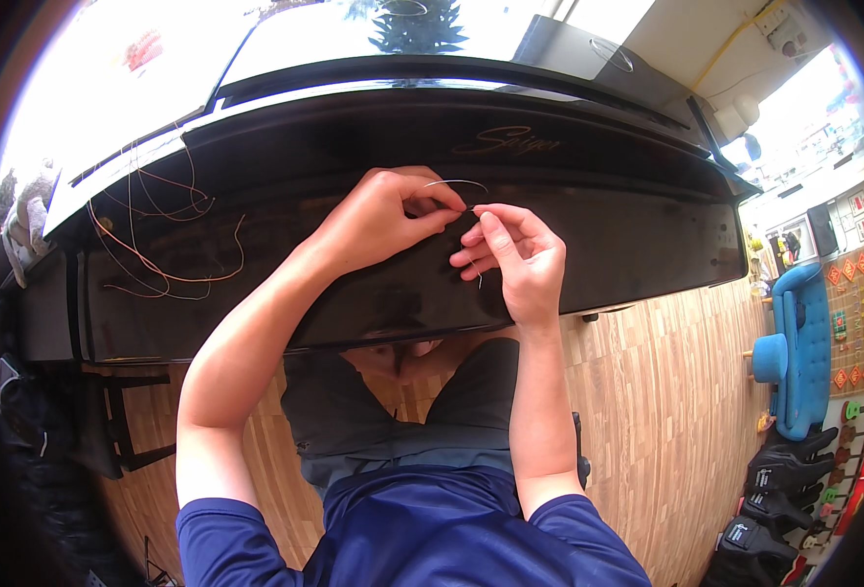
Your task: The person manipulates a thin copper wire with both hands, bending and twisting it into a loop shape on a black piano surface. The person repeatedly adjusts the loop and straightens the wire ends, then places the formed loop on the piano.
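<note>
My left hand point(398, 215) and my right hand point(515, 256) meet above the black piano lid point(637, 230). Between their fingertips is a thin silvery wire point(459, 181); part of it arcs up over the fingers. The left thumb and forefinger pinch it at one point. Just beside them, the right thumb and forefinger are closed on it too, with the other right fingers loosely curled. A short thin end hangs below the right fingers. Whatever small detail lies at the pinch is too fine to make out.
Several loose copper-coloured and silvery wires point(168, 279) curl over the lid's left side. A grey plush toy point(31, 220) sits at the far left. To the right are the wooden floor point(657, 391), a blue sofa point(803, 362) and black chairs point(779, 499).
</note>
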Action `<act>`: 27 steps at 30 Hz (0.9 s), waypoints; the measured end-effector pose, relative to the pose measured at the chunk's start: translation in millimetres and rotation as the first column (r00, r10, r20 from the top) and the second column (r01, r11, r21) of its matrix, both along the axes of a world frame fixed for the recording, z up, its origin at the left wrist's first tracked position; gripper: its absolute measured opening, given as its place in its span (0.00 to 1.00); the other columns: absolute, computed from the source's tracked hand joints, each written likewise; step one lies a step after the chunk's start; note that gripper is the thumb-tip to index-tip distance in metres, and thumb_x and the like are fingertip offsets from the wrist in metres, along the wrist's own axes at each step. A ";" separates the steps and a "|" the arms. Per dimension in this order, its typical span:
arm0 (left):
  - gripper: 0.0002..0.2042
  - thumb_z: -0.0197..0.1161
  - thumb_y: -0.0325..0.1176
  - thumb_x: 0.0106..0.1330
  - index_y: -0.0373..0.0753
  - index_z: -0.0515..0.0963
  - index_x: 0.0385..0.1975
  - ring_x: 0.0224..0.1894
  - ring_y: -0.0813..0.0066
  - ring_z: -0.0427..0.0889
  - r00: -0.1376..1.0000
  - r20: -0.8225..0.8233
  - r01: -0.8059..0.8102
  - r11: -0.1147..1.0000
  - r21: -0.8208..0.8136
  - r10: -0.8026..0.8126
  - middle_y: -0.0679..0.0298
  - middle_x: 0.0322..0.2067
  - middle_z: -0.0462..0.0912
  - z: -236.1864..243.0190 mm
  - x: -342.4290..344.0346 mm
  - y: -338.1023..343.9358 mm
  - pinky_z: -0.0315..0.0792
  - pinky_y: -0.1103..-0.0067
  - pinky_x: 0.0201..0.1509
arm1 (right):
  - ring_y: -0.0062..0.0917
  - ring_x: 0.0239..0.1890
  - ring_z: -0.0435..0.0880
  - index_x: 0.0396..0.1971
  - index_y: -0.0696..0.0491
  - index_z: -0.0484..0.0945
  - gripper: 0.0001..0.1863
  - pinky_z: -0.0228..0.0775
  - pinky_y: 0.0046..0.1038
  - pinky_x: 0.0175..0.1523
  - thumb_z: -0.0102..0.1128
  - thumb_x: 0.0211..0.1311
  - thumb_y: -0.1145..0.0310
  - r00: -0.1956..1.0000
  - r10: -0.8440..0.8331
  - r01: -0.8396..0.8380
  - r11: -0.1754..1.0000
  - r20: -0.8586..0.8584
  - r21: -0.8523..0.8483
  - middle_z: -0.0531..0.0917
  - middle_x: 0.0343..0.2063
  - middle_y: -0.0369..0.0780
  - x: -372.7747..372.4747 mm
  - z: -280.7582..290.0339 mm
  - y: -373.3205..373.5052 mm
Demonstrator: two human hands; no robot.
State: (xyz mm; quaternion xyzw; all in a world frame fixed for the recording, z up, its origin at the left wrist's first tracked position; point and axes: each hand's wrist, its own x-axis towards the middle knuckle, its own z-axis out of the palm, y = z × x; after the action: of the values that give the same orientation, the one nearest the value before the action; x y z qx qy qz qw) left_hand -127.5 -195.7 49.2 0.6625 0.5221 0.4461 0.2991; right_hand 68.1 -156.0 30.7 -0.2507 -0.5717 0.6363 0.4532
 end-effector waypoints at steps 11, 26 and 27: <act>0.09 0.64 0.24 0.63 0.38 0.84 0.43 0.36 0.69 0.84 0.981 -0.112 0.163 0.985 0.052 -0.156 0.61 0.35 0.85 3.5 1.4 -2.8 0.77 0.75 0.41 | 0.29 0.30 0.89 0.43 0.65 0.78 0.12 0.85 0.25 0.32 0.66 0.63 0.75 0.996 -0.076 0.075 0.997 -0.041 -0.013 0.85 0.34 0.46 -2.6 3.5 -0.5; 0.12 0.69 0.37 0.64 0.35 0.83 0.40 0.31 0.80 0.79 0.994 -0.029 0.098 0.985 -0.141 -0.103 0.64 0.30 0.84 8.6 6.1 -4.3 0.74 0.81 0.38 | 0.26 0.30 0.88 0.35 0.62 0.77 0.07 0.84 0.24 0.32 0.64 0.65 0.74 0.999 -0.048 0.048 0.998 0.005 -0.029 0.87 0.32 0.46 -0.2 -3.8 2.3; 0.13 0.69 0.37 0.64 0.34 0.83 0.40 0.32 0.81 0.79 0.997 0.005 0.073 0.986 -0.147 -0.073 0.64 0.29 0.84 8.7 6.7 -4.3 0.74 0.81 0.38 | 0.26 0.31 0.88 0.34 0.62 0.77 0.07 0.84 0.24 0.34 0.65 0.64 0.75 0.999 -0.050 0.050 0.999 -0.015 -0.003 0.86 0.32 0.46 -0.6 -4.7 2.5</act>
State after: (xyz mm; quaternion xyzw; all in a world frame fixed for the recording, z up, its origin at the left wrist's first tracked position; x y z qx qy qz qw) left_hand -120.8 -200.0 57.9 0.6574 0.5290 0.3951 0.3632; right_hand 67.4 -153.5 26.1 -0.2605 -0.5610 0.6275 0.4729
